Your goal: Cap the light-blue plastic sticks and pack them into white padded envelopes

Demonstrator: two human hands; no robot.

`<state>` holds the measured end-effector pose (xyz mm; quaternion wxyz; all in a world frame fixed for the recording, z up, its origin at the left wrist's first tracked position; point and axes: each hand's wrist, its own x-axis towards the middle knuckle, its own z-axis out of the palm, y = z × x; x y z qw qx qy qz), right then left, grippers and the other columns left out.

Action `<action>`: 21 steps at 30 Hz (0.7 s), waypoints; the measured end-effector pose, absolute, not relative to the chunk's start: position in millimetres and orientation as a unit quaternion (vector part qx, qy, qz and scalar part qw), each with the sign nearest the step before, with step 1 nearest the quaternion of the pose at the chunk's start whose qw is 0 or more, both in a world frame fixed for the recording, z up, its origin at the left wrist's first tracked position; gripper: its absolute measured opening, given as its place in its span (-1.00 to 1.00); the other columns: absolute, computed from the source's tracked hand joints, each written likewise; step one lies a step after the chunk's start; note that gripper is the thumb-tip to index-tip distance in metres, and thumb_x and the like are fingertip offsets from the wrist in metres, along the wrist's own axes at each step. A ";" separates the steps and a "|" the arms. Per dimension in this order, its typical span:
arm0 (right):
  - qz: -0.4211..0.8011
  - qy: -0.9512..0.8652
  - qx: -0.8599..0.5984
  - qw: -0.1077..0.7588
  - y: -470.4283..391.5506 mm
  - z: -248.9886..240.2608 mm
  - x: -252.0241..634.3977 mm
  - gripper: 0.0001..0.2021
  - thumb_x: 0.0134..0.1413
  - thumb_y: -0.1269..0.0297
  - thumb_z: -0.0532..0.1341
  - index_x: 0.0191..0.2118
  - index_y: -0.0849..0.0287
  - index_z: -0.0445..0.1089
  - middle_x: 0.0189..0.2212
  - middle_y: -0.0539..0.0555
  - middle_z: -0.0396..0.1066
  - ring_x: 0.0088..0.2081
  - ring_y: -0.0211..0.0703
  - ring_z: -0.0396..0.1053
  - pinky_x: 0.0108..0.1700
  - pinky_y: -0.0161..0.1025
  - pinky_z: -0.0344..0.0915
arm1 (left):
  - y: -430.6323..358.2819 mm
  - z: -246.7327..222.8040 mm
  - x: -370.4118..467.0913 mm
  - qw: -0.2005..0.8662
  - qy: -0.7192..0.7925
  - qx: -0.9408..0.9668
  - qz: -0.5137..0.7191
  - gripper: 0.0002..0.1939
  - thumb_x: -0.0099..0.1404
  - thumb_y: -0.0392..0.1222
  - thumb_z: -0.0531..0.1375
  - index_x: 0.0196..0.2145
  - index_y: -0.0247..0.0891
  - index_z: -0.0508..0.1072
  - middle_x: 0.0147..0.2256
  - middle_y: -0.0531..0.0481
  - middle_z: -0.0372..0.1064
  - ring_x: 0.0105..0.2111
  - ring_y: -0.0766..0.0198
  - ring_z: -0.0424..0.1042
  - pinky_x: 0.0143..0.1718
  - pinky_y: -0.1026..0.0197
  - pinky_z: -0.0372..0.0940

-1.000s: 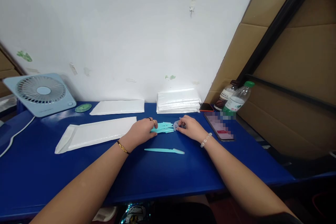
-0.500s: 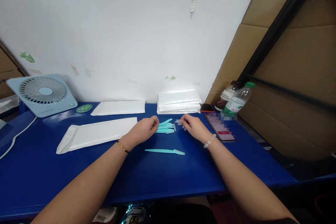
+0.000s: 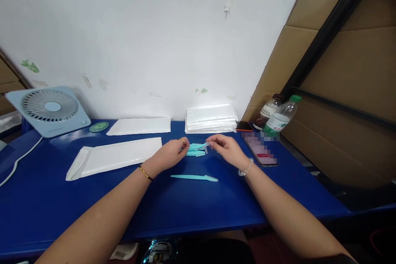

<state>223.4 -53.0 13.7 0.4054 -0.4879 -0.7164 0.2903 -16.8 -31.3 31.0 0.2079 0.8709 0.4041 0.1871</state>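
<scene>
My left hand (image 3: 170,152) pinches the handle of a turquoise eyebrow razor (image 3: 199,147), whose blade end points right. Between the thumb and fingers of my right hand (image 3: 227,148) is a small clear blade cap (image 3: 207,144), held at that razor's tip; whether it is fitted over the blade I cannot tell. More turquoise razors (image 3: 195,154) lie in a bunch just under the held one, partly covered by my left hand. One single razor (image 3: 194,177) rests nearer to me on the blue table. My right hand hides most of the loose caps.
White padded mailers lie at left, one nearer (image 3: 117,157) and one by the wall (image 3: 139,126); a stack of mailers (image 3: 210,119) stands behind my hands. A phone (image 3: 260,148) and two bottles (image 3: 280,117) are at right, a blue fan (image 3: 51,109) far left.
My right hand has moved slightly left from the loose caps, carrying one clear cap to the razor tip. The razor in my left hand now reaches toward it.
</scene>
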 end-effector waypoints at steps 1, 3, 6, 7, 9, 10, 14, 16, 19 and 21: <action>0.311 -0.716 -0.477 0.405 -53.1 13.1 222.3 -0.74 0.12 0.14 0.17 -0.17 0.19 0.46 -0.38 0.07 0.48 -0.36 -0.20 0.39 -0.30 -0.27 0.32 | -31.8 31.0 -16.6 0.213 0.403 0.870 0.189 -0.79 0.33 -0.13 -0.07 -0.37 -0.21 0.29 -0.45 0.03 0.34 -0.50 0.30 0.26 -0.46 0.25 0.13; 0.351 -0.714 -0.457 0.397 -53.4 12.2 221.4 -0.74 0.10 0.15 0.19 -0.18 0.21 0.46 -0.41 0.07 0.47 -0.36 -0.19 0.41 -0.28 -0.25 0.34 | -32.7 30.9 -16.2 0.236 0.397 0.867 0.187 -0.80 0.32 -0.14 -0.05 -0.37 -0.22 0.30 -0.43 0.02 0.37 -0.48 0.29 0.30 -0.45 0.26 0.15; 0.401 -0.720 -0.435 0.362 -55.2 13.2 223.6 -0.73 0.05 0.15 0.24 -0.21 0.23 0.49 -0.45 0.07 0.47 -0.40 -0.20 0.41 -0.30 -0.25 0.35 | -33.8 31.2 -15.7 0.305 0.364 0.868 0.147 -0.79 0.29 -0.14 -0.02 -0.36 -0.23 0.35 -0.41 0.02 0.42 -0.47 0.31 0.35 -0.45 0.29 0.18; 0.415 -0.727 -0.428 0.342 -56.2 14.4 225.2 -0.73 0.03 0.15 0.26 -0.22 0.23 0.50 -0.45 0.07 0.47 -0.40 -0.21 0.41 -0.31 -0.25 0.35 | -34.1 31.3 -15.5 0.318 0.353 0.870 0.128 -0.79 0.29 -0.13 0.00 -0.36 -0.23 0.37 -0.41 0.02 0.43 -0.47 0.31 0.35 -0.45 0.29 0.18; 0.437 -0.741 -0.413 0.298 -58.6 17.9 228.7 -0.73 0.00 0.14 0.28 -0.24 0.23 0.52 -0.46 0.07 0.48 -0.42 -0.21 0.41 -0.32 -0.25 0.36 | -34.9 31.8 -14.8 0.314 0.343 0.880 0.094 -0.78 0.26 -0.09 0.04 -0.36 -0.23 0.42 -0.42 0.02 0.43 -0.47 0.32 0.34 -0.47 0.30 0.16; 0.445 -0.748 -0.406 0.277 -59.6 19.8 230.3 -0.73 -0.01 0.14 0.29 -0.25 0.23 0.52 -0.47 0.07 0.48 -0.42 -0.21 0.41 -0.32 -0.25 0.36 | -35.3 32.0 -14.4 0.304 0.340 0.886 0.080 -0.77 0.25 -0.07 0.06 -0.37 -0.23 0.44 -0.43 0.03 0.43 -0.47 0.32 0.33 -0.48 0.31 0.15; 0.388 -0.776 -0.426 0.256 -58.8 21.9 232.7 -0.73 0.00 0.12 0.28 -0.26 0.22 0.53 -0.47 0.06 0.47 -0.43 -0.21 0.39 -0.35 -0.27 0.32 | -34.0 29.8 -14.3 0.282 0.339 0.896 0.060 -0.70 0.27 0.02 0.07 -0.34 -0.20 0.48 -0.43 0.04 0.42 -0.47 0.31 0.33 -0.49 0.30 0.14; 0.291 -0.788 -0.468 0.276 -54.7 17.8 230.9 -0.77 0.04 0.16 0.25 -0.25 0.21 0.52 -0.43 0.06 0.45 -0.43 -0.22 0.36 -0.35 -0.28 0.29 | -30.3 25.8 -16.0 0.233 0.364 0.897 0.094 -0.70 0.27 0.03 0.07 -0.26 -0.21 0.47 -0.35 0.00 0.43 -0.39 0.26 0.36 -0.41 0.27 0.19; 0.155 -0.798 -0.517 0.269 -47.1 8.3 225.4 -0.81 0.05 0.23 0.24 -0.25 0.20 0.49 -0.39 0.06 0.40 -0.42 -0.25 0.32 -0.35 -0.29 0.24 | -21.7 17.9 -19.9 0.119 0.407 0.895 0.142 -0.73 0.25 -0.08 0.11 -0.16 -0.22 0.45 -0.15 -0.08 0.40 -0.22 0.17 0.39 -0.23 0.20 0.23; 0.105 -0.805 -0.533 0.238 -43.3 2.9 221.4 -0.84 0.02 0.26 0.26 -0.26 0.20 0.47 -0.38 0.06 0.38 -0.41 -0.25 0.30 -0.34 -0.30 0.22 | -16.3 13.7 -22.1 0.080 0.424 0.893 0.133 -0.76 0.24 -0.13 0.11 -0.17 -0.21 0.45 -0.14 -0.09 0.39 -0.21 0.14 0.39 -0.21 0.18 0.23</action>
